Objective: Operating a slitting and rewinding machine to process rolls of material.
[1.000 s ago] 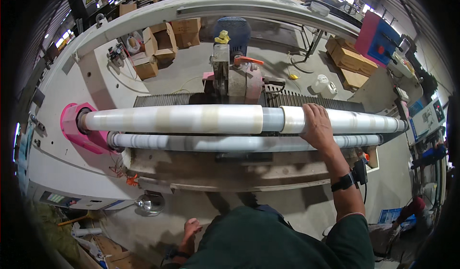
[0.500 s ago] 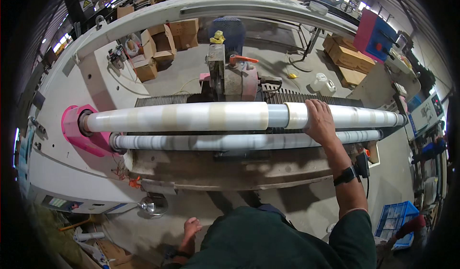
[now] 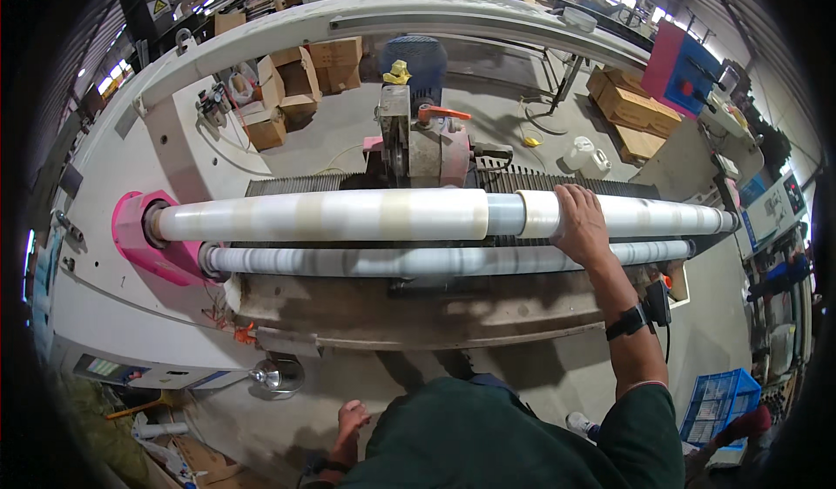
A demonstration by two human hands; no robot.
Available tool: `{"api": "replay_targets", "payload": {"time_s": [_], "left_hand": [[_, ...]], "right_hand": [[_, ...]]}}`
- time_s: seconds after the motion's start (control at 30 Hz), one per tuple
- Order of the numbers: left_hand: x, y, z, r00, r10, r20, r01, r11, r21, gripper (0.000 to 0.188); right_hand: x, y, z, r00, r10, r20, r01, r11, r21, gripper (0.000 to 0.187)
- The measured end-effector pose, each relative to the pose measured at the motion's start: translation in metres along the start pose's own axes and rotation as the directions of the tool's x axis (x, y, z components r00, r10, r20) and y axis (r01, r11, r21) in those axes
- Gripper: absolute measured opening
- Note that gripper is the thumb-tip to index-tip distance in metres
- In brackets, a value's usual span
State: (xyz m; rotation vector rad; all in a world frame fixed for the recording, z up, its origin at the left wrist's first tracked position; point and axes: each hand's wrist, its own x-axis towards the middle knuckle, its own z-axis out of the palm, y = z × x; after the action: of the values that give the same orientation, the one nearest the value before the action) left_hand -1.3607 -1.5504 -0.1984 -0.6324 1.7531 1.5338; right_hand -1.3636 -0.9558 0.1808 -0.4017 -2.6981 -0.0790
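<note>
A long upper shaft carries two white rolls of tape or film with creamy bands. The longer roll [image 3: 322, 215] lies to the left, and the shorter roll [image 3: 653, 215] to the right. A short bare stretch of grey shaft [image 3: 505, 214] shows between them. My right hand [image 3: 582, 222] curls over the shorter roll near its left end, fingers on top; the palm side is hidden. Below runs a thinner white roller [image 3: 418, 261], apart from my hand. My left hand [image 3: 353, 417] hangs low beside my body, fingers curled, with nothing visible in it.
A pink hub [image 3: 131, 228] holds the shaft's left end. Behind the rolls stands a cutter head [image 3: 440, 154] with an orange lever [image 3: 444, 112]. A beige trough [image 3: 418, 315] runs in front. A blue crate [image 3: 721, 402] sits at lower right; cardboard boxes [image 3: 292, 80] lie behind.
My right hand stays at the same place on the shorter roll. My left hand has shifted slightly, and more of a shoe shows at lower right.
</note>
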Motion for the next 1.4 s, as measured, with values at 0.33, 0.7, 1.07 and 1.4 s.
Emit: {"api": "replay_targets", "payload": {"time_s": [0.33, 0.7, 1.07, 1.4], "left_hand": [[0.001, -0.001, 0.006, 1.0, -0.003, 0.025, 0.002, 1.0, 0.03, 0.044], [-0.011, 0.009, 0.015, 0.998, -0.067, -0.012, 0.067, 0.996, 0.064, 0.044], [-0.006, 0.004, 0.019, 0.999, -0.038, 0.001, 0.038, 0.999, 0.031, 0.039], [-0.008, 0.011, 0.025, 0.998, -0.052, -0.016, 0.053, 0.998, 0.037, 0.033]], "right_hand": [[0.002, -0.001, -0.004, 1.0, -0.011, 0.018, 0.011, 1.0, 0.008, 0.08], [0.002, 0.0, -0.003, 1.0, -0.025, 0.009, 0.025, 1.0, 0.006, 0.081], [0.001, 0.001, -0.005, 1.0, -0.025, 0.013, 0.024, 0.999, 0.022, 0.081], [0.002, 0.003, -0.004, 0.999, -0.016, 0.031, 0.016, 1.0, 0.011, 0.084]]}}
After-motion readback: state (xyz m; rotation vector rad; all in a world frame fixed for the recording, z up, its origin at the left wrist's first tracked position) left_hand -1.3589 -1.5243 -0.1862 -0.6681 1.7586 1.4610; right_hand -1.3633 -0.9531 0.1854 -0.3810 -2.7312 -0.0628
